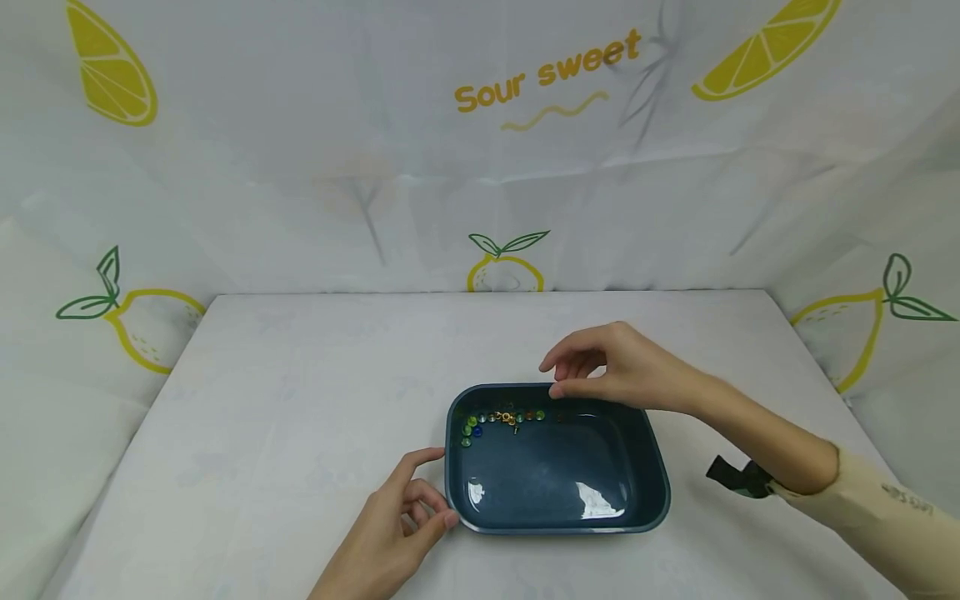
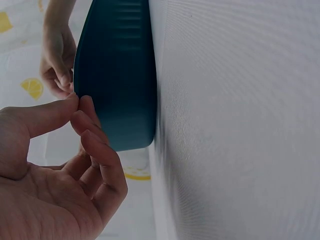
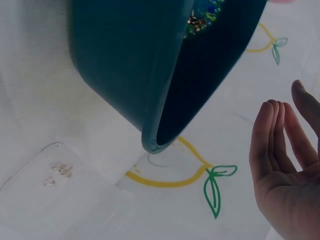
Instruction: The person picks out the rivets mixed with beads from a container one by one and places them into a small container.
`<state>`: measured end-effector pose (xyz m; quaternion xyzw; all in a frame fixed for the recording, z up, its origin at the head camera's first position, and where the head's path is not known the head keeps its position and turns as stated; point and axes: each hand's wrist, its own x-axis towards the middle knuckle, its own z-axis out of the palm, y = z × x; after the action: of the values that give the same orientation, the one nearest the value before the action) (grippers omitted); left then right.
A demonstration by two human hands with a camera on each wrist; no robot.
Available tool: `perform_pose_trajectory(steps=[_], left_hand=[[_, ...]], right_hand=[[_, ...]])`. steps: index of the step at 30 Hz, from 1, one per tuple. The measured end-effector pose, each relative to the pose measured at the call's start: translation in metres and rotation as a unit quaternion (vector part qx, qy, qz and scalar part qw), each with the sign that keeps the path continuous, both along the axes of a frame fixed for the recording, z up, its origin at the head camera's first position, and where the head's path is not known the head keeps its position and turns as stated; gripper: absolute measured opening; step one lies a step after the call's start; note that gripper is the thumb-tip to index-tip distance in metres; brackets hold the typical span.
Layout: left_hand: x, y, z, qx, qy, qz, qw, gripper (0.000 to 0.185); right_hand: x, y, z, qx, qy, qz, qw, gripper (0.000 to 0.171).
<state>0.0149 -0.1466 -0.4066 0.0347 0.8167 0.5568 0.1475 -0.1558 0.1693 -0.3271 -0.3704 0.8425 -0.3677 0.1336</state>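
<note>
Two hands work at one dark blue-green tray (image 1: 551, 479). The left hand (image 1: 397, 525) has thumb and forefinger against its near-left corner and left side; whether it pinches the rim or merely steadies it, I cannot tell. The right hand (image 1: 611, 371) is poised at the far rim, thumb and fingertips apart, grasping nothing that shows. I would judge the step in hand to be placing or steadying the tray, with the right hand free to reach in. A move toward the contents would call for lowering the right fingertips past the rim into a fine pinch, while the left hand keeps the tray from sliding.

The tray sits on the counter (image 1: 300, 433) between the hands. Inside, a bent row of small beads (image 1: 492, 417), green, blue and reddish, with gold-coloured bits (image 1: 507, 417) among them, runs from near the left forefinger toward the right thumb; whether they are strung is too small to tell. The right wrist view also shows a clear container (image 3: 30, 195) well apart from the right hand, with gold-coloured pieces (image 3: 61, 170) in it. Beyond both hands rises a white cloth (image 1: 300, 208) printed with lemons
</note>
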Motion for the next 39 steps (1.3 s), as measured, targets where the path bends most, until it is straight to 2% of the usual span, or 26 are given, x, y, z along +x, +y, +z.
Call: perform_pose_trajectory(steps=[11, 25, 39], left_hand=[[0.000, 0.001, -0.001, -0.002, -0.003, 0.003, 1.0000, 0.068], [-0.001, 0.000, 0.000, 0.000, -0.001, -0.002, 1.0000, 0.068], [-0.002, 0.001, -0.001, -0.001, -0.003, 0.001, 1.0000, 0.068]], right_hand=[[0.003, -0.013, -0.009, -0.004, -0.027, 0.036, 0.999, 0.029], [0.004, -0.027, -0.027, 0.010, -0.099, 0.061, 0.993, 0.031], [0.005, -0.039, -0.042, 0.041, -0.110, 0.090, 0.989, 0.032]])
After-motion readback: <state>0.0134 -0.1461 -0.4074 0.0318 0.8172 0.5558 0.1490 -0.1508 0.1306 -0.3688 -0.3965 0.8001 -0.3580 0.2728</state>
